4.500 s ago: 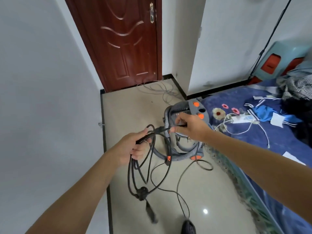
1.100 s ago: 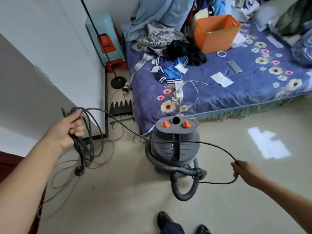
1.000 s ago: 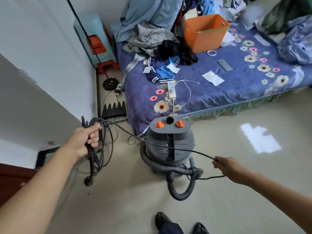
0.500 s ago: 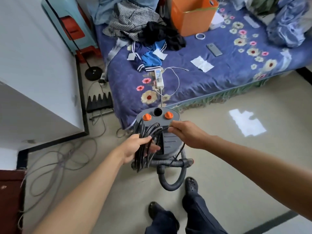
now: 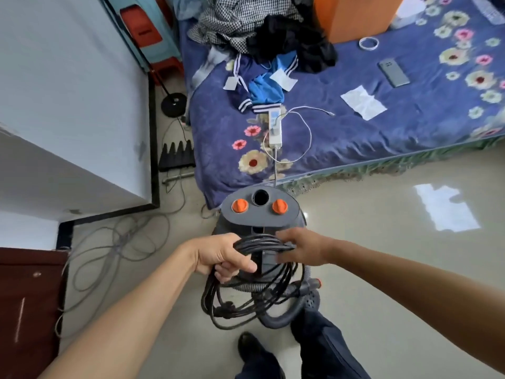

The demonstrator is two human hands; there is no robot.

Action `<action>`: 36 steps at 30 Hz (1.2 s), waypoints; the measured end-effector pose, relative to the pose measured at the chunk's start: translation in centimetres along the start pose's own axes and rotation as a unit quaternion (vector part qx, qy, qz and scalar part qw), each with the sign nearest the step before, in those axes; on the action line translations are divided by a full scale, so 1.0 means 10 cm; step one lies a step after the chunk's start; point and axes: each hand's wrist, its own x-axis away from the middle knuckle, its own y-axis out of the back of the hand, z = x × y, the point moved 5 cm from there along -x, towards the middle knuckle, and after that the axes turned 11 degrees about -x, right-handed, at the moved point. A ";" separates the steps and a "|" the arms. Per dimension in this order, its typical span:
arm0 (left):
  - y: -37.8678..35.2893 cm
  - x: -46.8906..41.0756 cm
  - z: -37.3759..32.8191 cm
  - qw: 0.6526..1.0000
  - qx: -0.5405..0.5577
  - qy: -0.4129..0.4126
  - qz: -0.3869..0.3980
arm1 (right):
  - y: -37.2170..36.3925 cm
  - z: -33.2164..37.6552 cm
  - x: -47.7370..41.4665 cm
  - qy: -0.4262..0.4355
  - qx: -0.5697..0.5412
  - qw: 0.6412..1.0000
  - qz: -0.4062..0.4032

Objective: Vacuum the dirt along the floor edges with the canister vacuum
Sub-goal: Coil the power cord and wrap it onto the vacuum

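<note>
I'm looking down at a glossy beige tiled floor [image 5: 382, 269] with a bright patch of reflected light [image 5: 448, 212] on its right side. A white wall corner [image 5: 68, 91] fills the left, edged by black skirting [image 5: 153, 132]; a dark red-brown wooden door [image 5: 27, 296] sits at lower left. Loose grey cables [image 5: 123, 242] sprawl on the floor near it. Ahead stands a bed with a navy floral sheet [image 5: 355, 138] and a green fringed valance [image 5: 410, 165]. On it I see a heap of clothes [image 5: 259, 31], an orange box [image 5: 355, 15], a grey phone [image 5: 395, 72], a white paper sheet [image 5: 363, 102] and a white power strip [image 5: 275, 129]. Teal and red plastic stools [image 5: 142, 28] stand stacked between wall and bed.
</note>
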 end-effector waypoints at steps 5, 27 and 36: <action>0.63 -0.39 -0.07 0.968 -0.025 0.020 -0.248 | 0.39 -0.40 -0.23 -0.071 -0.231 0.969 -0.057; 0.64 -1.19 0.98 0.725 -0.218 0.056 -0.651 | 0.37 -1.05 -1.34 -0.183 0.289 0.923 -0.176; 0.72 -1.72 1.03 0.809 -0.188 0.232 -0.507 | 0.62 -1.47 -1.49 -0.200 0.134 0.954 -0.180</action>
